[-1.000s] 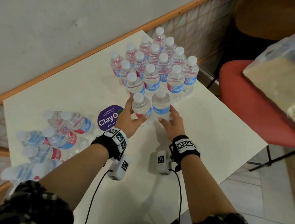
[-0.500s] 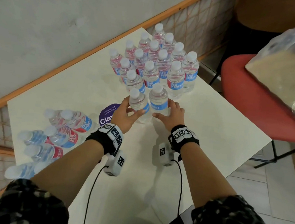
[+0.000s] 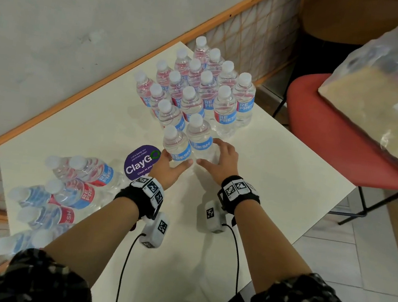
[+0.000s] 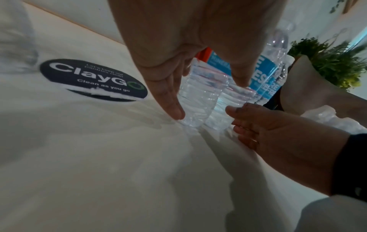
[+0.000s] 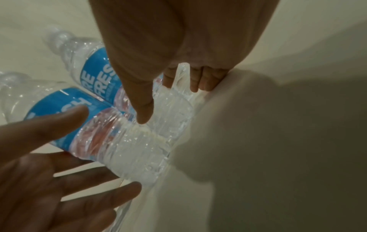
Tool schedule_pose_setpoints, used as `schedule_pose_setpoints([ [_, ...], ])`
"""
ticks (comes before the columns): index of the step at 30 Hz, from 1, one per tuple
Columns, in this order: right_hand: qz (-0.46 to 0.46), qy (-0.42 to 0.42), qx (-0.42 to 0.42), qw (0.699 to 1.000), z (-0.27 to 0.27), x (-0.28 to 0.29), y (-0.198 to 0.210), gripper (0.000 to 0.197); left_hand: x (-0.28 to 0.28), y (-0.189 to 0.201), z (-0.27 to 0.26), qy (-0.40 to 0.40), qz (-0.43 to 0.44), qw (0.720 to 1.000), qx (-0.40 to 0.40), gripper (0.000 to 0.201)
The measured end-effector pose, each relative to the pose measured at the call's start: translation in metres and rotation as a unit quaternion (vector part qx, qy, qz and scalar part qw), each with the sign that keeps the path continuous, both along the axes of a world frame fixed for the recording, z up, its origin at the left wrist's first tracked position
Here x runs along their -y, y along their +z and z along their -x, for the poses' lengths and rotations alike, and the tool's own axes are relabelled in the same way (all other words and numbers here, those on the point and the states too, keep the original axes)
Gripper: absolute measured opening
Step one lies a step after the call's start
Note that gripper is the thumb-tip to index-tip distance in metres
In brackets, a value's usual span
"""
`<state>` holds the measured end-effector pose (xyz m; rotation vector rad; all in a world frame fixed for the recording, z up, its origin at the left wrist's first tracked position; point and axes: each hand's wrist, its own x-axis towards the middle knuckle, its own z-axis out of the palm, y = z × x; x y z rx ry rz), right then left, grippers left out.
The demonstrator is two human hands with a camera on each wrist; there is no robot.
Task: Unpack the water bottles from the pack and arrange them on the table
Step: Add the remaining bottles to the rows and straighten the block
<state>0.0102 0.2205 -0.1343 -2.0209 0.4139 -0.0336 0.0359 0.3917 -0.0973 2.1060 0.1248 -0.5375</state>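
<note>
Left hand (image 3: 169,169) lies loose, fingers straight beside the left front bottle (image 3: 177,146) — right hand (image 3: 221,163) wraps the right front bottle (image 3: 199,136). Both stand upright against the cluster (image 3: 200,89) near the tabletop's (image 3: 275,189) far corner.

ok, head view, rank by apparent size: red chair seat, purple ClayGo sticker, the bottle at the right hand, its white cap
1. red chair seat
2-3. clear plastic water bottle with blue label and round purple ClayGo sticker: look alike, unranked; left hand covers part of the sticker
4. the bottle's white round cap
</note>
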Motion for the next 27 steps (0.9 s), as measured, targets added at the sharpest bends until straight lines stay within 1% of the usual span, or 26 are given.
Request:
schedule_pose_setpoints([
  [2,0.021,-0.003,-0.01,1.0,-0.004,0.0,-0.001,0.074,0.003,0.001,-0.003,0.003,-0.005,1.0,-0.003,0.088],
  [5,0.043,-0.013,-0.036,0.998,-0.01,0.0,-0.002,0.074,0.004,0.007,-0.005,-0.011,-0.016,1.0,0.0,0.065],
  [7,0.065,-0.008,-0.051,0.997,-0.014,0.0,-0.002,0.073,0.005,0.008,-0.007,-0.02,-0.019,1.0,-0.003,0.057],
  [9,0.08,0.004,-0.059,0.995,-0.016,0.0,-0.004,0.073,0.004,0.008,-0.007,-0.025,-0.019,1.0,-0.003,0.054],
  [10,0.069,0.003,-0.059,0.996,-0.016,0.0,-0.004,0.072,0.004,0.009,-0.006,-0.028,-0.017,0.999,-0.003,0.053],
  [13,-0.003,-0.027,-0.043,0.999,-0.014,0.001,-0.003,0.067,0.003,0.009,-0.007,-0.032,-0.022,0.999,-0.003,0.053],
  [14,-0.009,-0.03,-0.039,0.999,-0.013,0.001,-0.002,0.065,0.004,0.01,-0.008,-0.032,-0.024,0.999,-0.005,0.053],
  [16,0.006,-0.023,-0.04,0.999,-0.013,0.001,0.0,0.064,0.008,0.014,-0.008,-0.032,-0.022,0.999,-0.002,0.051],
  [18,0.003,-0.03,-0.052,0.998,-0.015,0.001,0.001,0.064,0.011,0.018,-0.007,-0.026,-0.018,0.999,0.005,0.047],
  [20,-0.027,-0.045,-0.064,0.997,-0.017,0.0,0.001,0.064,0.011,0.02,-0.005,-0.01,-0.016,1.0,0.004,0.048],
  [22,-0.055,-0.059,-0.078,0.994,-0.02,0.001,0.0,0.062,0.012,0.021,-0.004,-0.001,-0.018,1.0,0.008,0.055],
  [25,-0.072,-0.068,-0.078,0.992,-0.023,0.004,0.0,0.058,0.01,0.01,-0.009,-0.001,-0.031,0.999,0.023,0.08],
  [27,-0.064,-0.065,-0.074,0.993,-0.023,0.004,0.002,0.058,0.012,0.004,-0.013,-0.006,-0.03,0.999,0.028,0.089],
])
